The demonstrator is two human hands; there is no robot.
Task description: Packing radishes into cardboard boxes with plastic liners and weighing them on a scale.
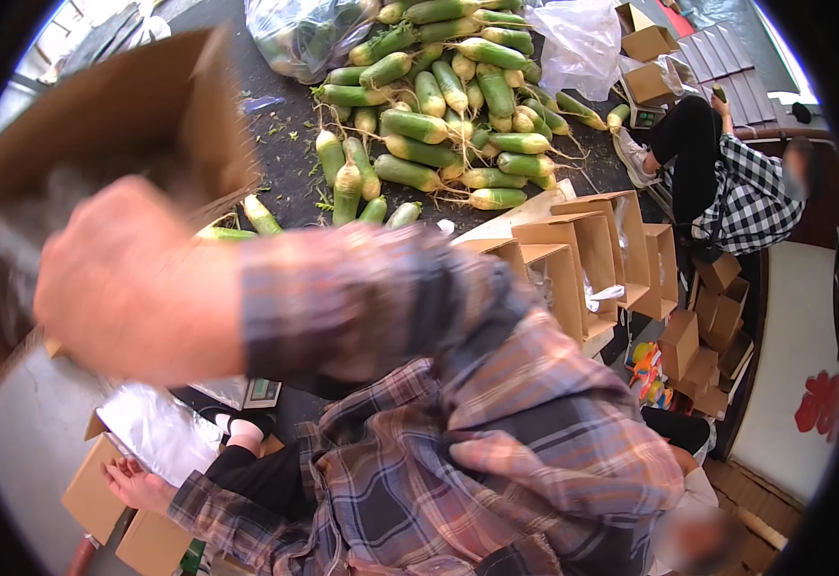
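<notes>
Across my body to the left reaches my right arm in a plaid sleeve. My right hand [122, 278] is a blurred fist in front of a raised, tilted cardboard box [165, 106] close to the camera. The fist looks closed on the box's near wall; its fingertips are hidden. Clear plastic shows inside the box. Low on the left, my left hand [139, 485] is empty with its fingers apart. It hovers by an open carton [93, 490] with a pale plastic liner [165, 427].
Green-and-white radishes [419, 125] lie heaped on a dark surface, with plastic bags [583, 43] behind. Several open cartons [583, 259] stand in a row at right. A person in a checked shirt [751, 192] sits far right; another is at lower right. A scale [263, 392] lies near my knees.
</notes>
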